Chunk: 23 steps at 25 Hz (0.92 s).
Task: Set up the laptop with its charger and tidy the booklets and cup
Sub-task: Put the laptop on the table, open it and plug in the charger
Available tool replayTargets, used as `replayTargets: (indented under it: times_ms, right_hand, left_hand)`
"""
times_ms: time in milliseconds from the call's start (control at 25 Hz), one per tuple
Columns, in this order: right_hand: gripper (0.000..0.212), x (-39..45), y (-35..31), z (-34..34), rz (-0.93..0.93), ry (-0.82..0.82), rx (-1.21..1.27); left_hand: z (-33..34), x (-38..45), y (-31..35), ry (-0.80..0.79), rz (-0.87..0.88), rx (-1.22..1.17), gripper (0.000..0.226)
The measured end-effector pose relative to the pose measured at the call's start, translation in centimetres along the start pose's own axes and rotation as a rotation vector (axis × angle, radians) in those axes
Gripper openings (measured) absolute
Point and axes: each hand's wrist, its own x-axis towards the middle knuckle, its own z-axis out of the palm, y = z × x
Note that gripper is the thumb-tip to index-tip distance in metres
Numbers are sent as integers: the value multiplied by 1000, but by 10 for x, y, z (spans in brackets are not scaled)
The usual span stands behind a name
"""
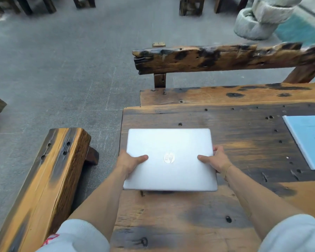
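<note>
Left hand (130, 161) and right hand (216, 158) clamped on opposite side edges of closed laptop (169, 159), centre of frame. Thumbs flat on lid, pointing inward toward round mirrored logo; remaining fingers curled under the edges, mostly hidden. Bare forearms running down to lower corners of frame, pale rolled sleeves at elbows.

Laptop: thin rectangular slab, matte silver lid, rounded corners. Near edge raised slightly, dark shadow beneath; far edge low to the wood, contact not clear.

Table (244, 142): heavy reclaimed planks, rough grain, orange-brown with charred black patches, scattered round bolt holes. Left edge of table just under laptop's left side.

Pale blue booklet (309, 140) at right edge of frame, flat on table, thin, smooth cover, partly cut off, well apart from laptop.

Bench (44, 179) lower left, thick beam of same scorched timber, slotted holes along top. Second bench (225, 57) upper right beyond table, gnarled backrest, cracked end.

Grey speckled paving across upper left. Rough whitish stone form (258, 20) upper right corner.
</note>
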Motion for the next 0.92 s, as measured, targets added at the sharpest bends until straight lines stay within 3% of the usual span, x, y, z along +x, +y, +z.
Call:
replayTargets:
  times_ms: [160, 400, 560, 800, 920]
  right_hand:
    - [58, -66, 15, -38, -32, 65, -12]
    - [61, -139, 64, -98, 5, 213, 29]
    - [62, -173, 112, -143, 61, 289, 97]
    - [60, -223, 194, -242, 118, 407, 268]
    - [60, -246, 235, -301, 149, 465, 337]
  left_hand:
    - [2, -63, -7, -49, 100, 24, 50]
    - [42, -116, -15, -173, 213, 130, 73]
    - [88, -146, -13, -267, 264, 182, 82]
    - [185, -227, 11, -342, 440, 303, 62]
    - [244, -271, 22, -397, 480, 345, 68]
